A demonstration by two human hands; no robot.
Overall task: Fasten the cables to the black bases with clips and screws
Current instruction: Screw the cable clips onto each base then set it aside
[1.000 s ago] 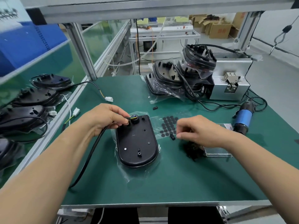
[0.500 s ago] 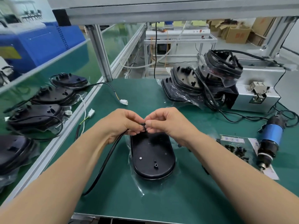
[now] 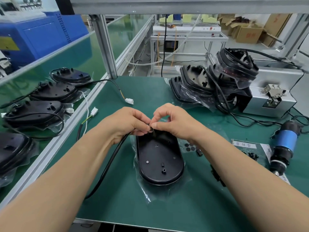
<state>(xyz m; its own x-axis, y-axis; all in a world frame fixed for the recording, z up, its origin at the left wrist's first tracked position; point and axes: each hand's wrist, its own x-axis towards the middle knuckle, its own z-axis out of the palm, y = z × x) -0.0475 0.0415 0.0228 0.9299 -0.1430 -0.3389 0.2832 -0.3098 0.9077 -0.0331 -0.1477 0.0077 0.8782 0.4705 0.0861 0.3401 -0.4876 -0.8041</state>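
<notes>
Centrally, one black base (image 3: 158, 161) lies flat on the green desk (image 3: 184, 206) in a clear bag; at its far end the left hand (image 3: 128, 123) grips the black cable (image 3: 107, 168) while the right hand (image 3: 173, 123) pinches a small dark part against it. Four more bases (image 3: 33, 113) sit at left, and one blue screwdriver (image 3: 284, 144) lies at right. Beside it, a white label (image 3: 244, 145) carries Chinese characters too blurred to read.

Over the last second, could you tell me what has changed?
The right hand moved left from the small black pads to the black base's top end, where it now pinches the cable beside the left hand. The left hand keeps gripping the cable; the base stayed put.
</notes>
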